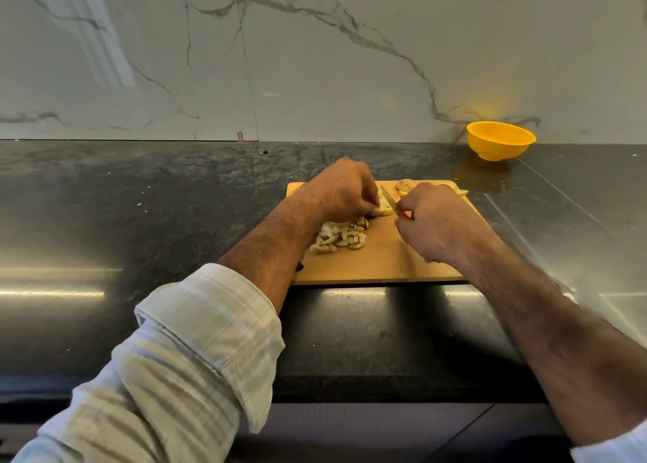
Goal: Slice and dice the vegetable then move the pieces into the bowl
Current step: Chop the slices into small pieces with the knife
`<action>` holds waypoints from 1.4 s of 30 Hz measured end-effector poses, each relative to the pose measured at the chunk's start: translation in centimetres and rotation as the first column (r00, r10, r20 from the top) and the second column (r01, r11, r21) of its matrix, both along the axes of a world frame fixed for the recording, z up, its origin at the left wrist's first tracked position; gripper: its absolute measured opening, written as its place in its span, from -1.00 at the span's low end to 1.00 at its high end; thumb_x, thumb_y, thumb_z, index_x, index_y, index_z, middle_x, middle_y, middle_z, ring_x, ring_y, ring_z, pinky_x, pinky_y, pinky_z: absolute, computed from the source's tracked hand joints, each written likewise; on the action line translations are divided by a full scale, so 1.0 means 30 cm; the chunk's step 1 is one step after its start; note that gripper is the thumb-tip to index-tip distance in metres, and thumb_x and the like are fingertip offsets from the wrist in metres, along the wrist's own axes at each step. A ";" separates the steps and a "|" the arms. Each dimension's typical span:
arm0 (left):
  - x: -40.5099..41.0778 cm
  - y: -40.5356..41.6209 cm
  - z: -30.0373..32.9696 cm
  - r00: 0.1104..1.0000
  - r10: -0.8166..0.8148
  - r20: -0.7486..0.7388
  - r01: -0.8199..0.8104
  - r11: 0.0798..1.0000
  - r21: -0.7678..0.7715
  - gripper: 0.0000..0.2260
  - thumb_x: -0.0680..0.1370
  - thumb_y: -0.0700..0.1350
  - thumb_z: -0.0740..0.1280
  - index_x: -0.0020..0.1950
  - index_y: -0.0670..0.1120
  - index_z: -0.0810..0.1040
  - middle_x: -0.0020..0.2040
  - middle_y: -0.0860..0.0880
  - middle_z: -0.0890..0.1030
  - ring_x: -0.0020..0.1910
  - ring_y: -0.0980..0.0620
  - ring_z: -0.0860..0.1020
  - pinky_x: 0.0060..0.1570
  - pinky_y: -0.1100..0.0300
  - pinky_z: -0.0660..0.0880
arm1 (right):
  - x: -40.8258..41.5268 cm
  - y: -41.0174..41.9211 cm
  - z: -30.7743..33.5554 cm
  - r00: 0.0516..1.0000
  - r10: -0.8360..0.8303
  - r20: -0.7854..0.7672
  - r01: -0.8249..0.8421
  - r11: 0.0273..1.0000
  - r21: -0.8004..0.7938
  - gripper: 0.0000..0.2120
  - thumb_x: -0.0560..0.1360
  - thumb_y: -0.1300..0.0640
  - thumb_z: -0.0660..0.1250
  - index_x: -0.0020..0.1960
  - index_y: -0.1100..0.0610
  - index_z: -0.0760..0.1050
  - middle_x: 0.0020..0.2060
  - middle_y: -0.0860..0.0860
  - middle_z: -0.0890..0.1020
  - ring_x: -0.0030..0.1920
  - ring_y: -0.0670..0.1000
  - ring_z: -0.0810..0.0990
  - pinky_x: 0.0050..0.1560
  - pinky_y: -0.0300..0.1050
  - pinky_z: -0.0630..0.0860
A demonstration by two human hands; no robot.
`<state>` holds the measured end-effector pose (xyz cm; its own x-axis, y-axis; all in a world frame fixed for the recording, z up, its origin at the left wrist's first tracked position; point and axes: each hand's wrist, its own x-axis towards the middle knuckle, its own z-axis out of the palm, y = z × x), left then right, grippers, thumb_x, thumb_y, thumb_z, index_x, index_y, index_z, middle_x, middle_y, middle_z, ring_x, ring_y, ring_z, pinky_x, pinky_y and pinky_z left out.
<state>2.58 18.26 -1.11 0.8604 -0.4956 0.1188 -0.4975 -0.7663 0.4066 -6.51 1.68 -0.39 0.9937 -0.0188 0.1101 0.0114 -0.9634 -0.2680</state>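
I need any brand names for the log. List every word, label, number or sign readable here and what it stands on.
None: no readable text shows on the yellow bowl, the cutting board, the knife, the counter or the marble wall.

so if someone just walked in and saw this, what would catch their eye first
Probably the yellow bowl, bright against the dark counter at the far right by the marble wall. Next, the two hands on the wooden cutting board: the left hand holds a vegetable piece while the right hand works a small knife into it, with a pile of cut pieces just in front.
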 end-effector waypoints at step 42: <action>0.091 0.012 -0.052 0.987 0.112 -0.114 -0.118 0.992 -0.042 -0.88 0.50 0.16 0.56 -0.05 0.16 0.74 -0.08 0.22 0.69 0.04 0.19 0.60 0.34 -0.38 0.45 | -0.031 0.007 0.018 0.991 0.009 -0.136 -0.010 1.000 -0.009 -0.68 0.62 0.04 0.37 0.36 0.00 0.61 0.12 0.03 0.62 0.06 0.04 0.57 -0.07 -0.08 0.60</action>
